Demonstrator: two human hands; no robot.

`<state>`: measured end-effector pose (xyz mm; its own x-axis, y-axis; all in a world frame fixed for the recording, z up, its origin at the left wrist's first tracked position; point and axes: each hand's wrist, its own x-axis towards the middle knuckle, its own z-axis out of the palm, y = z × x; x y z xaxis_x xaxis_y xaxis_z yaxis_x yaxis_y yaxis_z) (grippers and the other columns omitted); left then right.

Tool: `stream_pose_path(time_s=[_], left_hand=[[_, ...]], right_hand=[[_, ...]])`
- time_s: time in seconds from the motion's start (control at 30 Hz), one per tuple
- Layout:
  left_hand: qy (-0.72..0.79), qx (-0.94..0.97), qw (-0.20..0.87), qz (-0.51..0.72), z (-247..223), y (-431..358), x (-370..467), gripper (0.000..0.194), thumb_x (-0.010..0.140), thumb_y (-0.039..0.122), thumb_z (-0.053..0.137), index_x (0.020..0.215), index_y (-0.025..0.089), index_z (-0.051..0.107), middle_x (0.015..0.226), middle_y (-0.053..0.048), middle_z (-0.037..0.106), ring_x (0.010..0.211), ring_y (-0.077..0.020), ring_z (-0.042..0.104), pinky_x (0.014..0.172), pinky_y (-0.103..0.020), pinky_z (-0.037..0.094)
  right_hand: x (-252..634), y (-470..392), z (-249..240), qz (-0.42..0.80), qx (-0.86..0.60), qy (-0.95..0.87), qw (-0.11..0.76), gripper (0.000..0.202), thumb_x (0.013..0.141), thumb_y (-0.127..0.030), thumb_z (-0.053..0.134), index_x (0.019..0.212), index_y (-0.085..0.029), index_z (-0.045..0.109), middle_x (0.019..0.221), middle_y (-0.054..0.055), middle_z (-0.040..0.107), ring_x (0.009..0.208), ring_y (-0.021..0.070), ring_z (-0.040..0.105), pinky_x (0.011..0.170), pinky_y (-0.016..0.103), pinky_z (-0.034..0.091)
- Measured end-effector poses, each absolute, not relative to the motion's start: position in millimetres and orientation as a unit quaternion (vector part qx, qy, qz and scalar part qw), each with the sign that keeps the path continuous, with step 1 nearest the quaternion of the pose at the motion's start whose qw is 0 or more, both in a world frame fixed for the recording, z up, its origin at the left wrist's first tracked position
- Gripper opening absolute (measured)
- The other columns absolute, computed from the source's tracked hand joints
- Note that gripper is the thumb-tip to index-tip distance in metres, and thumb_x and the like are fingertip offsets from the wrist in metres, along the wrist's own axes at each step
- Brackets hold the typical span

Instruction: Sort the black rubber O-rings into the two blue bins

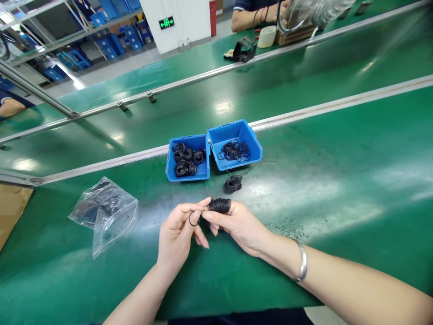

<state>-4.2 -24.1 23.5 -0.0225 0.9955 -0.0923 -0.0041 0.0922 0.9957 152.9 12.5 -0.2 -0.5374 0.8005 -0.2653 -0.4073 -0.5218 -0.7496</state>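
Note:
Black rubber rings (219,205) form a thick stack along the fingers of my right hand (241,225), which is closed around them. My left hand (179,228) meets the right at the fingertips, thumb and forefinger pinched on a single black ring (194,220) that loops over the thumb. Just beyond the hands, a tied bundle of black rings (233,183) lies on the green table. The left blue bin (188,177) holds several such bundles. Loose black rings (234,150) lie inside the right blue bin (257,153).
A clear plastic bag (117,225) with dark contents lies to the left, near a cardboard box (13,207). Behind the bins runs a pale strip (338,108). Across the bench are a tape dispenser (244,50), a tape roll (267,36) and a co-worker's arm (246,20).

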Motion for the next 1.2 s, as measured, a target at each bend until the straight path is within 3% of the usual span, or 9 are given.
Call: stream_pose_path(time_s=[0.23,0.33,0.43,0.57,0.67,0.8,0.93,1.07,1.2], left_hand=[[0.518,0.444,0.55,0.482,23,-23,-3,0.019,0.096,0.036,0.057,0.095,0.017,0.058,0.131,-0.017,0.065,0.032,-0.0031,0.056,0.028,-0.014,0.034],[0.518,0.461,0.522,0.497,24,-20,-4,0.016,0.096,0.033,0.056,0.094,0.017,0.059,0.138,-0.016,0.061,0.033,-0.0014,0.056,0.031,-0.016,0.039],[0.538,0.483,0.427,0.543,28,-18,-17,0.011,0.095,0.028,0.059,0.094,0.018,0.063,0.134,-0.012,0.063,0.05,-0.0058,0.066,0.046,-0.02,0.052],[0.598,0.527,0.219,0.562,34,-36,-58,0.002,0.091,0.02,0.064,0.092,0.019,0.066,0.108,-0.007,0.071,0.096,-0.0194,0.073,0.082,-0.032,0.06],[0.677,0.596,0.039,0.43,36,-58,-98,0.009,0.091,0.02,0.062,0.099,0.02,0.067,0.108,-0.007,0.072,0.104,-0.0213,0.069,0.094,-0.038,0.055],[0.734,0.641,-0.136,0.177,38,-68,-136,0.022,0.097,0.025,0.049,0.107,0.017,0.067,0.103,-0.01,0.074,0.097,-0.0236,0.069,0.092,-0.039,0.053],[0.758,0.638,-0.129,0.031,40,-53,-156,0.035,0.099,0.026,0.037,0.112,0.011,0.066,0.117,-0.017,0.07,0.11,-0.029,0.065,0.098,-0.042,0.05],[0.78,0.616,-0.115,0.005,43,-30,-174,0.039,0.096,0.022,0.036,0.117,0.007,0.066,0.14,-0.021,0.055,0.131,-0.0341,0.051,0.108,-0.045,0.043],[0.784,0.606,-0.087,-0.103,45,-4,-188,0.042,0.091,0.018,0.037,0.121,0.006,0.063,0.135,-0.021,0.059,0.127,-0.034,0.054,0.105,-0.044,0.045]], right_hand=[[154,13,3,0.806,-0.32,-0.339,0.365,0.021,0.079,-0.035,0.08,0.078,-0.015,0.071,0.061,-0.003,0.058,0.059,0.0096,0.047,0.061,0.026,0.035],[155,12,4,0.802,-0.33,-0.355,0.348,0.026,0.081,-0.037,0.079,0.071,-0.016,0.066,0.059,-0.003,0.057,0.06,0.0105,0.048,0.063,0.027,0.035],[158,14,2,0.795,-0.356,-0.346,0.348,0.026,0.081,-0.037,0.079,0.072,-0.017,0.064,0.061,-0.003,0.054,0.061,0.0112,0.048,0.064,0.029,0.036],[159,18,2,0.797,-0.374,-0.331,0.34,0.025,0.078,-0.039,0.08,0.077,-0.019,0.065,0.065,-0.004,0.054,0.063,0.0115,0.046,0.064,0.029,0.036],[157,18,6,0.805,-0.362,-0.332,0.334,0.027,0.074,-0.038,0.084,0.074,-0.019,0.065,0.066,-0.003,0.054,0.062,0.0114,0.047,0.066,0.029,0.037],[155,18,8,0.802,-0.355,-0.346,0.333,0.03,0.073,-0.038,0.084,0.066,-0.019,0.062,0.063,-0.003,0.054,0.061,0.012,0.047,0.065,0.029,0.037],[156,18,4,0.803,-0.35,-0.355,0.327,0.031,0.076,-0.04,0.081,0.066,-0.019,0.061,0.061,-0.002,0.052,0.061,0.0127,0.048,0.062,0.029,0.036],[156,17,3,0.803,-0.349,-0.361,0.321,0.029,0.076,-0.042,0.08,0.069,-0.02,0.062,0.061,-0.002,0.052,0.061,0.0136,0.048,0.06,0.03,0.037],[156,16,3,0.805,-0.346,-0.362,0.319,0.03,0.075,-0.044,0.081,0.071,-0.019,0.064,0.062,-0.002,0.053,0.06,0.0126,0.049,0.058,0.029,0.037]])
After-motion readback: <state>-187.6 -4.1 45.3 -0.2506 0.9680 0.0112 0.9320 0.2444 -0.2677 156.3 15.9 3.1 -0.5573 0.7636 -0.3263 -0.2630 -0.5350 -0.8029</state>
